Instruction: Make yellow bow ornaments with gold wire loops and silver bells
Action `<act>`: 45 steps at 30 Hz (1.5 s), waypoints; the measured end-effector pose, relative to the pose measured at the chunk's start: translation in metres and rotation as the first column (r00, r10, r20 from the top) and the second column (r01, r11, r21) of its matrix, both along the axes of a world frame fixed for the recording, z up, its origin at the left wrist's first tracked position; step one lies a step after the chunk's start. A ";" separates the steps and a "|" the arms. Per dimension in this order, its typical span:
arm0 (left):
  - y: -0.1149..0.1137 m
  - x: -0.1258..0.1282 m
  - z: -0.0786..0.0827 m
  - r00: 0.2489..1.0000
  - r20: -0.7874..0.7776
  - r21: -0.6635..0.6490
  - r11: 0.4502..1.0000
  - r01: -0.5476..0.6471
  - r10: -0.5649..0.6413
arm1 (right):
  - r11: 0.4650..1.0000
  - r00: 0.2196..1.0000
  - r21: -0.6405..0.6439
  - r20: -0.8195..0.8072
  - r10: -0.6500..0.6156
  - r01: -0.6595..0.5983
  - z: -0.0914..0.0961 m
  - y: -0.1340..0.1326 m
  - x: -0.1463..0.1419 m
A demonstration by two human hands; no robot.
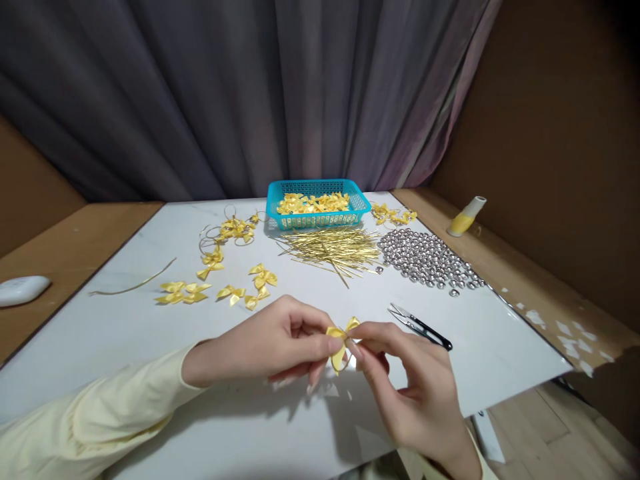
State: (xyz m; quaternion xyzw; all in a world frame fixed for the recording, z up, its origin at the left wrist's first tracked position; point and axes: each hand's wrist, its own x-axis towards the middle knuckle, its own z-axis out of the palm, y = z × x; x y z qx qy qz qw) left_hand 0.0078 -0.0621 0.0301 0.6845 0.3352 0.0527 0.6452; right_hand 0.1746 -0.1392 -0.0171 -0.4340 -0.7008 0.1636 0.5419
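A yellow satin ribbon bow (338, 360) is held between my two hands above the white tabletop. My left hand (280, 343) pinches the bow from its left side, thumb on top. From the right, the thumb and forefinger of my right hand (413, 383) are closed at the bow's middle, on a thin cord or wire loop (350, 362) that curves below it. My fingertips hide the exact join. Beyond my left hand lie several loose yellow bows (231, 293). A pair of black-handled thread snips (423, 328) rests just past my right hand.
A turquoise basket (269, 207) of yellow bows stands at the back. In front of it are gold twist ties (335, 250), with silver beads (425, 259) to their right. Looped bows (235, 230) lie left. A yellow-white bottle (466, 217) and a white mouse-like object (23, 291) sit at the sides.
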 end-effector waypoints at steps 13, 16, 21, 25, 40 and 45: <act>0.000 -0.002 -0.002 1.000 0.006 -0.003 1.000 0.007 -0.007 | 0.996 0.996 -0.079 -0.078 0.034 -0.040 0.001 0.000 0.006; 0.001 -0.002 -0.002 1.000 0.011 -0.042 0.999 0.001 -0.001 | 0.999 0.998 -0.022 -0.041 0.046 -0.047 0.002 0.001 0.005; 0.003 -0.002 -0.001 0.999 0.038 -0.135 0.991 -0.010 0.015 | 0.999 0.998 0.000 -0.046 0.048 -0.048 0.001 0.001 0.005; 0.004 -0.002 -0.001 0.997 0.069 -0.194 0.981 -0.009 0.023 | 0.999 0.998 -0.006 -0.045 0.046 -0.046 0.000 0.002 0.005; 0.006 0.001 -0.008 0.990 0.140 -0.280 0.960 0.018 0.022 | 0.999 0.999 0.014 -0.016 0.045 -0.044 0.000 0.002 0.005; 0.009 0.002 -0.010 0.994 0.112 -0.243 0.970 0.009 0.018 | 0.998 0.998 -0.011 -0.012 0.060 -0.060 0.000 0.006 0.005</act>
